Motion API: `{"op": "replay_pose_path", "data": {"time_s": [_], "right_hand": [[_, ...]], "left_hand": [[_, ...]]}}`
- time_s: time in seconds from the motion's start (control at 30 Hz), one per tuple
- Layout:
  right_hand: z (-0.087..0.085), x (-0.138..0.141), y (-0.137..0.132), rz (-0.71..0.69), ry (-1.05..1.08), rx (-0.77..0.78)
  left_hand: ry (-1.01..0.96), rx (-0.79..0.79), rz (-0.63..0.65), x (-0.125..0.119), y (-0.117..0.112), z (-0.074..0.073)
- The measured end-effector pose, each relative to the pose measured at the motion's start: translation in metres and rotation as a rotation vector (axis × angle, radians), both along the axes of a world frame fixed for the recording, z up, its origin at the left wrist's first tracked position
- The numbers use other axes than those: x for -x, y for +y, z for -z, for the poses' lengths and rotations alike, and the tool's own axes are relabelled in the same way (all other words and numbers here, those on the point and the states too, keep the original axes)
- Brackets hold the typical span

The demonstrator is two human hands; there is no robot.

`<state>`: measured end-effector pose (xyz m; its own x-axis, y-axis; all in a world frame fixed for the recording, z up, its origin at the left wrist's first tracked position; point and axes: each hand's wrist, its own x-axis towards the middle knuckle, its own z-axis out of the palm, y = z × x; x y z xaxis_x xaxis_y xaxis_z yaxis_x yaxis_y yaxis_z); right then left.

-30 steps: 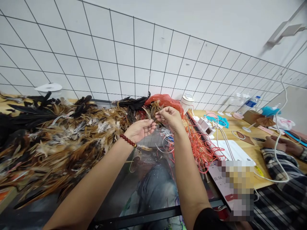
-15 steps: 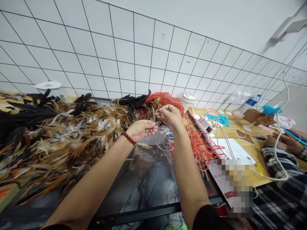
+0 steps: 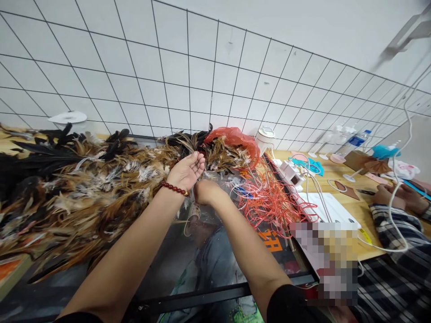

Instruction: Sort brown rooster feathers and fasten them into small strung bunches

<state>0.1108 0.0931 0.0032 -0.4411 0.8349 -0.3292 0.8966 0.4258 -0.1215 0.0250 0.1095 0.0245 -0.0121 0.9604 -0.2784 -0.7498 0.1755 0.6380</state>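
My left hand, with a dark red bead bracelet on the wrist, lies palm up with its fingers stretched out. The fingertips touch the edge of a big pile of brown, black and white feathers. My right hand is tucked just under and beside the left wrist, above the glass tabletop. Its fingers are bent away out of sight. A red plastic bag holding more feathers lies just beyond both hands.
A tangle of red-orange strings lies to the right of my hands, beside a white cup and a white power strip with cables. A wire grid panel stands behind. A co-worker's plaid sleeve and hands rest on the wooden table at the right.
My right hand dropped from beside the red bag down and left, under my left wrist. My left hand moved slightly forward to the feathers and opened out palm up.
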Motion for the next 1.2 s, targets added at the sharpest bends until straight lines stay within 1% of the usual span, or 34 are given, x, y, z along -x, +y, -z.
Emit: {"op": "replay_pose_path", "data": {"time_s": [0.13, 0.2, 0.33, 0.4, 0.53, 0.63, 0.73, 0.8, 0.87, 0.97, 1.1, 1.2], "right_hand": [[-0.001, -0.001, -0.002, -0.107, 0.006, 0.073], [-0.003, -0.004, -0.002, -0.117, 0.015, 0.07], [-0.006, -0.014, 0.004, -0.068, 0.072, -0.07], [-0.008, -0.024, 0.009, -0.03, 0.151, -0.155], [-0.016, -0.05, 0.021, 0.101, 0.451, -0.361], [-0.021, -0.064, 0.026, 0.168, 0.755, -0.485], [-0.023, -0.069, 0.027, 0.232, 1.049, -0.495], [-0.024, -0.069, 0.026, 0.26, 1.163, -0.46], [-0.025, -0.066, 0.024, 0.272, 1.195, -0.429], [-0.025, -0.063, 0.022, 0.269, 1.141, -0.403], [-0.022, -0.059, 0.022, 0.26, 1.022, -0.421], [-0.022, -0.057, 0.022, 0.255, 1.002, -0.436]], "left_hand": [[0.003, 0.012, 0.015, -0.002, -0.001, 0.001], [0.004, 0.026, 0.012, -0.003, -0.001, 0.001], [0.004, 0.017, 0.003, -0.002, -0.001, 0.0], [0.006, 0.006, 0.002, -0.002, -0.001, 0.0], [0.045, -0.011, 0.0, -0.001, 0.0, 0.002], [0.09, -0.033, 0.003, -0.001, 0.002, 0.005], [0.136, -0.054, 0.019, -0.002, 0.003, 0.009], [0.175, -0.065, 0.032, -0.003, 0.003, 0.011], [0.215, -0.071, 0.053, -0.005, 0.002, 0.011], [0.269, -0.097, 0.067, -0.007, -0.001, 0.011], [0.345, -0.142, 0.055, -0.01, -0.003, 0.011], [0.412, -0.159, 0.056, -0.009, -0.004, 0.01]]}}
